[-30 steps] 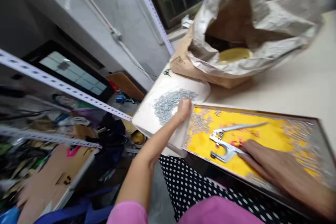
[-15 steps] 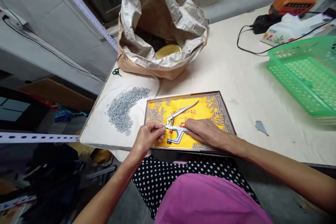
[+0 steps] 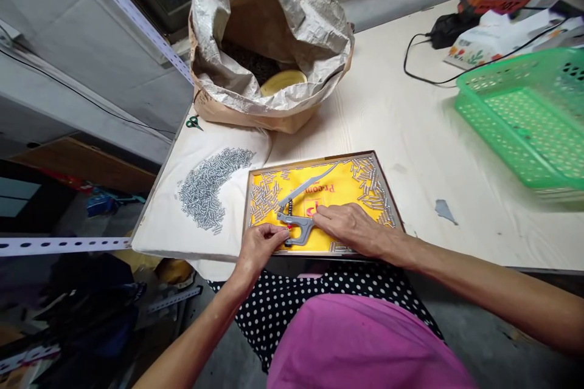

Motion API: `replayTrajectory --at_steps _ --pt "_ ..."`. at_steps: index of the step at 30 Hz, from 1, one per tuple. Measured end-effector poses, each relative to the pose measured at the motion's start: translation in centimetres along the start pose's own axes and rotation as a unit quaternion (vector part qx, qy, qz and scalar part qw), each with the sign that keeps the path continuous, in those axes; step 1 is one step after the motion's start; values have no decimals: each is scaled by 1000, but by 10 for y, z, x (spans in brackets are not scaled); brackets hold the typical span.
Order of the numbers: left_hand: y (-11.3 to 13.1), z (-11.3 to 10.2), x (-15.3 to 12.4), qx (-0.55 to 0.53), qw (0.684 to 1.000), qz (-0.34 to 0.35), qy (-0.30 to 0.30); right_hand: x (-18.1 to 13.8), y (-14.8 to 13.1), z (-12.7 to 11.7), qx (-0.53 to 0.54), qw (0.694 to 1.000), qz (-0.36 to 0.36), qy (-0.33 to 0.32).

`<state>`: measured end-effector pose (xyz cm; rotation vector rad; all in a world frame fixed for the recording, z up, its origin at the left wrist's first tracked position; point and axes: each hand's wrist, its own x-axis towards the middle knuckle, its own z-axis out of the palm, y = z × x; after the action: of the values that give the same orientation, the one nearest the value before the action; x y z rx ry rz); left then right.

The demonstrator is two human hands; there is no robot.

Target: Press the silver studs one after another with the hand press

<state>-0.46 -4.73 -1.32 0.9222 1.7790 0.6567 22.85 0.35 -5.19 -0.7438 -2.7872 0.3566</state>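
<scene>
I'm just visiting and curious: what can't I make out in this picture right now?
In the head view:
- Whether the left hand pinches a small part: the hand itself covers the spot.
- The grip end of the plier-like tool: hidden by the right hand.
- The lower contents of the sack: hidden by its front wall.
- The far right end of the green basket: cut off by the picture's edge.

A pale table (image 3: pixel 374 109) carries a white cloth (image 3: pixel 152 219), open sack (image 3: pixel 255 112), shallow tray (image 3: pixel 389 194), green basket (image 3: pixel 495 146) and a grey scrap (image 3: pixel 444 211), possibly fabric.
</scene>
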Motion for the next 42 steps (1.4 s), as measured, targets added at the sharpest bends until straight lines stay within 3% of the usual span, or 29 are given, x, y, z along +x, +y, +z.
replayTrajectory --at_steps 15,19,23,29,42 --pt "13 -5 16 151 982 -58 -98 3 2 1 26 998 30 -49" --pt "13 -6 15 170 978 -59 -107 4 5 -3 26 998 57 -27" --pt "13 -6 13 173 977 -57 -111 8 22 -12 -9 998 56 25" --pt "12 -5 11 165 980 -42 -101 20 48 -16 -16 999 33 -10" --pt "10 -3 6 177 981 -22 -81 24 37 -29 -22 996 69 -56"
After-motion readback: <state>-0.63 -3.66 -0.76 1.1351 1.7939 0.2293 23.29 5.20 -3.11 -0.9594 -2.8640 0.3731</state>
